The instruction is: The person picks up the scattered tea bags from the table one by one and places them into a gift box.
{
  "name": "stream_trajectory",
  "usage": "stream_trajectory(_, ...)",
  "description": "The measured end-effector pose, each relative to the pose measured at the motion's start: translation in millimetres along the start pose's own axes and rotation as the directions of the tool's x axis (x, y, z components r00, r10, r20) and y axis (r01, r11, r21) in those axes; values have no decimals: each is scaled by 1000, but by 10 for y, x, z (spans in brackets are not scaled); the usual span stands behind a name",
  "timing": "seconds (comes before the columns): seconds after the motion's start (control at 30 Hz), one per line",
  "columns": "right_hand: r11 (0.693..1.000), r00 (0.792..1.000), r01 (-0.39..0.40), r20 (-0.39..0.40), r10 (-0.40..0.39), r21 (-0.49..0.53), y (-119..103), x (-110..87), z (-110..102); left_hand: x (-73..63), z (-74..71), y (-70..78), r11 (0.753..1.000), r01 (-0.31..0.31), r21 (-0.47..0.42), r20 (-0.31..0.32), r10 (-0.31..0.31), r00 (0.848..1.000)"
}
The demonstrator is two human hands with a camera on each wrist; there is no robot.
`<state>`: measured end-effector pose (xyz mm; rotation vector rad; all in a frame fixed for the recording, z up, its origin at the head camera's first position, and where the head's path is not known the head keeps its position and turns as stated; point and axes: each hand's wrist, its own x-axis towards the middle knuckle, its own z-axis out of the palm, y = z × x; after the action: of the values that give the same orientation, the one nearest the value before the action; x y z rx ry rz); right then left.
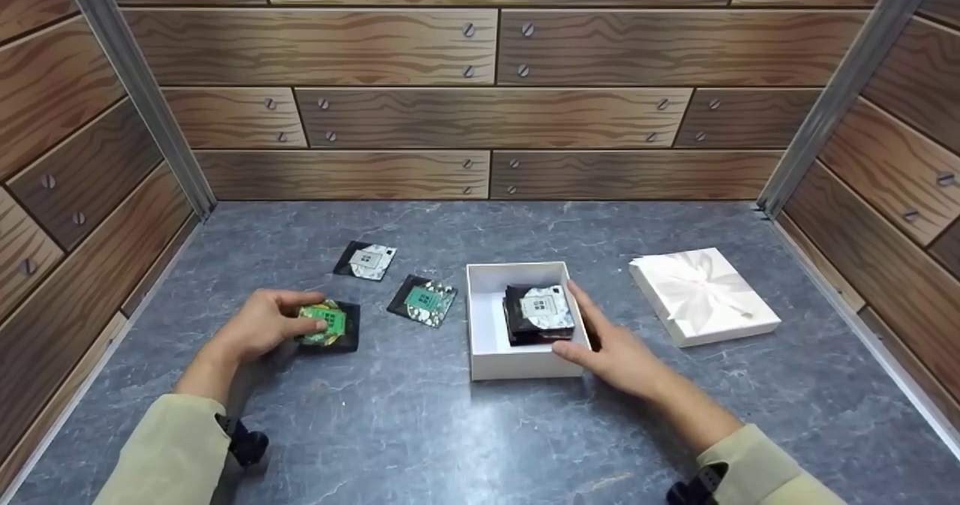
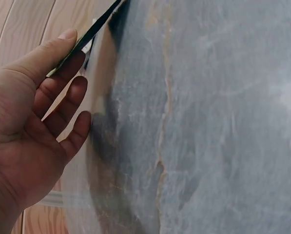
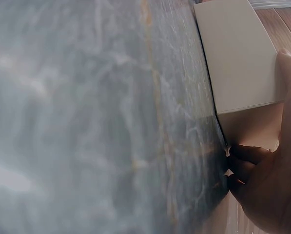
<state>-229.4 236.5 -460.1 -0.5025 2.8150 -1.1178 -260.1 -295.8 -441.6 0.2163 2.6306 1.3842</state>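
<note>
Thumb on top and fingers below, my left hand [image 1: 262, 326] pinches a flat black packet with a green label [image 1: 328, 325] at the left. In the left wrist view this packet [image 2: 89, 38] appears edge-on between thumb and fingers, tilted off the table. My right hand [image 1: 616, 351] holds the right side of an open white box [image 1: 525, 366], thumb at its front right corner. The right wrist view shows fingertips low against the side of the box [image 3: 240, 56]. Inside lies a stack of black packets [image 1: 541, 314], a white-and-grey label uppermost, towards the right wall.
Two more flat packets lie on the grey marbled table: one with a white label [image 1: 367, 260], one with a teal label [image 1: 423, 301]. A white lid with a ribbon bow [image 1: 705, 295] rests right of the box. Wood-patterned walls [image 1: 487, 115] enclose the back and sides.
</note>
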Motion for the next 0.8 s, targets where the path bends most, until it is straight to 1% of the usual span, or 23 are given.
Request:
stream_trajectory(0.23, 1000, 1000, 3, 5, -3, 4, 4, 10, 3, -13, -30, 130, 999, -33, -21, -6, 33, 999)
stream_trajectory(0.43, 1000, 1000, 19, -6, -19, 12, 5, 9, 6, -10, -60, 314, 996, -34, -84, -38, 31, 999)
stream_trajectory(0.5, 1000, 1000, 15, -9, -15, 7, 4, 6, 3, 3, -58, 387, 995, -46, -93, -43, 42, 998)
stream_trajectory(0.63, 1000, 1000, 7, -4, -7, 2, 5, 1, -2, 37, -12, 557, 992, -84, -94, -44, 80, 996)
stream_trajectory(0.8, 1000, 1000, 9, -5, -9, 8, 0, -4, -1, 118, 108, 796, 982, -159, -104, -44, 155, 987)
